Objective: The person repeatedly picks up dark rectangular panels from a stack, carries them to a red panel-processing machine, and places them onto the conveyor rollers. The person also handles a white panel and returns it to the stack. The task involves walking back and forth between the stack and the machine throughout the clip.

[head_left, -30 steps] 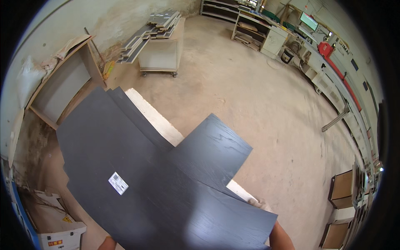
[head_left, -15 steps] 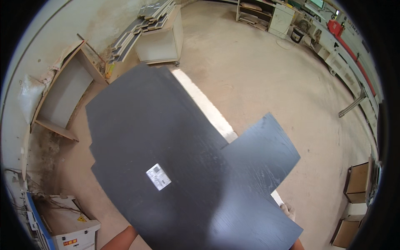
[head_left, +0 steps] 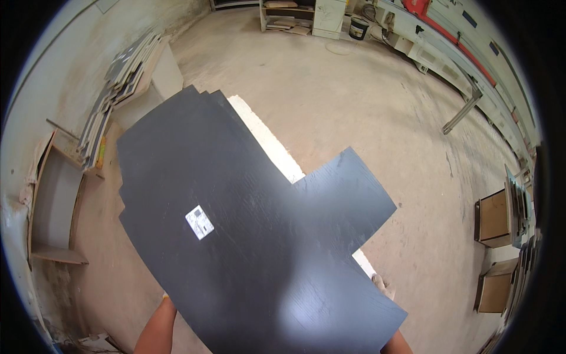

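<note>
dark-grey panels clamped in right hand; can't tell grip at left forearm; tan floor, machine upper right.

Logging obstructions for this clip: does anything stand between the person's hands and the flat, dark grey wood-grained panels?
Nothing visible stands between the right hand and the dark grey panels; it grips their right side. The left hand is mostly hidden beneath them, so its contact is unclear.

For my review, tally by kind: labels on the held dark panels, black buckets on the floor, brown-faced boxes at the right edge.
Labels on the dark panels: 1
Black buckets: 1
Brown-faced boxes: 2
Total: 4
</note>
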A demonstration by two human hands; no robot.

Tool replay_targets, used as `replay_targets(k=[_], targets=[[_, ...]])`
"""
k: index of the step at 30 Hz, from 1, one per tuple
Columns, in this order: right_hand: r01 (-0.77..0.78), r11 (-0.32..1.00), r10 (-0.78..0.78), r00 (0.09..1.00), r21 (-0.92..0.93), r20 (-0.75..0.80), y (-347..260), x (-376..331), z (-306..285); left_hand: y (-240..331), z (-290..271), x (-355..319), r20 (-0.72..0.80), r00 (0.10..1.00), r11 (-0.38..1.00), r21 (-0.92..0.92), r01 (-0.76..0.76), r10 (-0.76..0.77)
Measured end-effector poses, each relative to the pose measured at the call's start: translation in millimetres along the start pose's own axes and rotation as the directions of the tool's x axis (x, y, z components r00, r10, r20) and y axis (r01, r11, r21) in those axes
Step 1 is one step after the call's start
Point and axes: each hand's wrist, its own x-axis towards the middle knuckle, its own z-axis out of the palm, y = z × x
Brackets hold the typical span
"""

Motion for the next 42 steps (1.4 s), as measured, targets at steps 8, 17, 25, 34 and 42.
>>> replay_targets(k=[8, 17, 25, 34, 42], targets=[[-0.074, 0.997, 0.065, 0.970, -0.031, -0.236, -143.7, 143.9, 35.7, 41.8, 213.6, 138.2, 0.130, 0.991, 0.999, 0.033, 0.025, -0.029], [0.018, 0.996, 0.004, 0.968, 0.085, -0.249, -292.8, 307.8, 67.9, 89.1, 487.3, 285.5, 0.240, 0.971, 0.999, 0.039, 0.006, -0.015], [0.017, 1.000, -0.023, 0.971, -0.025, -0.237, -420.0, 484.0, 75.3, 47.8, 621.6, 312.1, 0.244, 0.956, 0.986, 0.000, 0.167, -0.162], [0.326, 0.664, -0.336, 0.934, -0.673, 0.121, -541.2, 693.4, 69.7, 49.5, 826.8, 400.8, 0.281, 0.932, 0.961, -0.087, 0.264, -0.231], [0.147, 0.903, -0.182, 0.982, -0.404, -0.049, -638.7, 851.5, 97.6, 68.6, 984.8, 536.6, 0.375, 0.907, 0.942, -0.189, 0.277, -0.192]])
